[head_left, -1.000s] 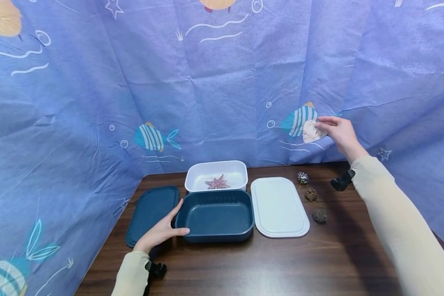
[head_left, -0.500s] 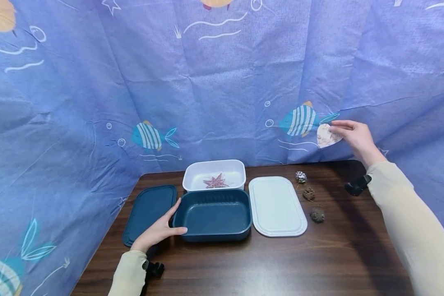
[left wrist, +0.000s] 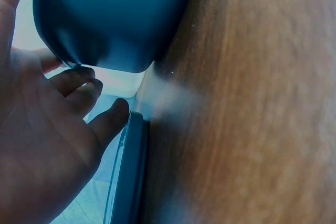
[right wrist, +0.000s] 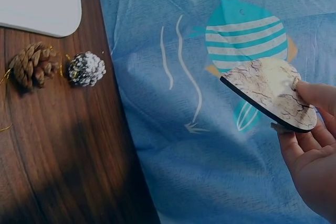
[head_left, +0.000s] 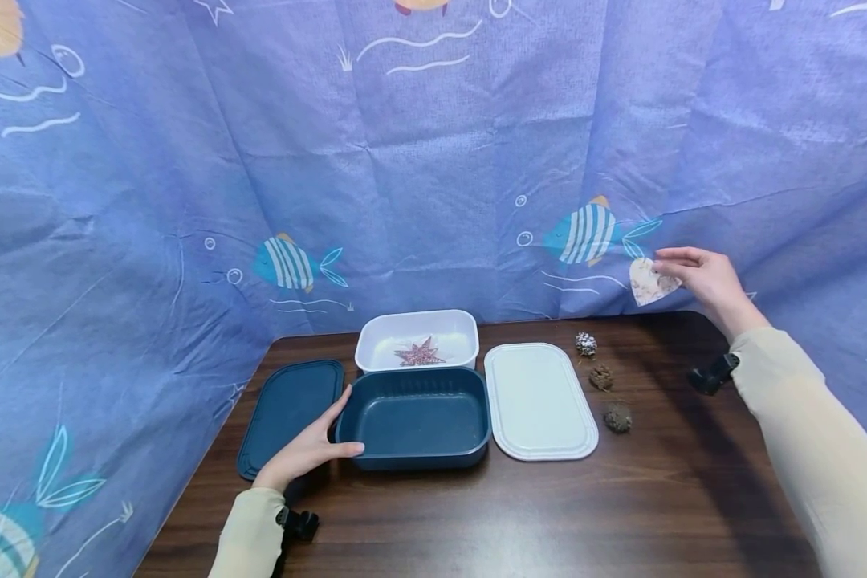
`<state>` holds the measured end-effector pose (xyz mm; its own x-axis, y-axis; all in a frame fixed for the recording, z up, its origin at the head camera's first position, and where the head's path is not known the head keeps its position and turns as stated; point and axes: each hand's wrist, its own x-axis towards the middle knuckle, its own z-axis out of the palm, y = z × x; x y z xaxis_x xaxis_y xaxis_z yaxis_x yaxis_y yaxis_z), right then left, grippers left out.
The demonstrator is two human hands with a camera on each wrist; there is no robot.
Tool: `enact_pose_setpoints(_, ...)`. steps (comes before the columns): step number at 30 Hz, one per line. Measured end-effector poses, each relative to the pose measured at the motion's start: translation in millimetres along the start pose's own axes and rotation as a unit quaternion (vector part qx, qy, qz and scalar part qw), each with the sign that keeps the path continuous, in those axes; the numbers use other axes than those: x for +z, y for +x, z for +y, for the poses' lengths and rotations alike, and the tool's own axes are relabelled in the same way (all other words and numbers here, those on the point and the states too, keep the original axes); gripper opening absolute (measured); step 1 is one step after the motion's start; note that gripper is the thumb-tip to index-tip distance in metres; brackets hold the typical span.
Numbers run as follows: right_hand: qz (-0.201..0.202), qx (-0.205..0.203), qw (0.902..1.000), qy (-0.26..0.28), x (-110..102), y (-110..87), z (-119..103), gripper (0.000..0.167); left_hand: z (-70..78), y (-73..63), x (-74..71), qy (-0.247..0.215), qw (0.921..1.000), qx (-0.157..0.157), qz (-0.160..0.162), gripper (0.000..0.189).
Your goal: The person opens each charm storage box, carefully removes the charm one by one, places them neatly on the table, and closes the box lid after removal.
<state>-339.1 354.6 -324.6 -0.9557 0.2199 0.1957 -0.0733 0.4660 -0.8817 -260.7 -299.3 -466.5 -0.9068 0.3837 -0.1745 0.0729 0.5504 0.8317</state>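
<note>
My right hand (head_left: 711, 285) is raised above the far right of the table. Between thumb and fingers it pinches a flat heart-shaped coaster (head_left: 645, 282) with a cracked-marble pattern; a dark edge shows on the coaster (right wrist: 270, 90) in the right wrist view. At the table, my left hand (head_left: 307, 453) holds the left end of a deep dark blue container (head_left: 422, 463), thumb at the front corner and index finger at the back corner. Nothing lies inside that container. Behind it, a white container (head_left: 470, 341) has a pink glittery star (head_left: 419, 352) in it.
A dark blue lid (head_left: 292, 413) lies left of the containers, a white lid (head_left: 542, 401) right of them. Beyond the white lid are a frosted pine cone (head_left: 586, 344), a brown pine cone (head_left: 601, 377) and a greyish cone (head_left: 617, 417). A fish-print curtain (head_left: 433, 177) hangs behind.
My right hand has moved to the right and slightly down with the heart-shaped coaster. My left hand stays on the dark blue container; the head view has shifted slightly.
</note>
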Motion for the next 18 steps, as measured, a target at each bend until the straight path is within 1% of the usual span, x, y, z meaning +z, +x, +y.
enact_pose_setpoints(2, -0.003, -0.003, 1.0000, 0.000, 0, -1.1, 3, 0.013, 0.6, 0.2, -0.2, 0.000, 1.0000, 0.000, 0.000, 0.101)
enact_pose_setpoints(5, -0.008, -0.008, 0.9999, 0.000, 2, -2.2, 9, 0.018, 0.6, 0.7, -0.3, -0.001, 1.0000, 0.000, 0.001, 0.101)
enact_pose_setpoints(9, -0.013, -0.018, 0.9997, 0.011, 5, -2.2, 17, 0.023, -0.6, 1.2, 0.0, -0.002, 1.0000, 0.001, 0.000, 0.100)
enact_pose_setpoints(13, -0.023, -0.027, 0.9991, 0.024, 8, -3.3, 25, 0.015, -1.3, 1.2, 0.2, -0.003, 1.0000, 0.004, -0.001, 0.100)
enact_pose_setpoints(14, -0.026, -0.028, 0.9991, 0.021, 9, -3.9, 27, 0.017, -1.3, 1.0, 0.3, -0.003, 1.0000, 0.004, -0.001, 0.100)
enact_pose_setpoints(18, -0.028, -0.036, 0.9989, -0.008, 12, -7.0, 34, 0.043, -1.8, 0.6, 1.1, -0.006, 1.0000, 0.003, -0.001, 0.101)
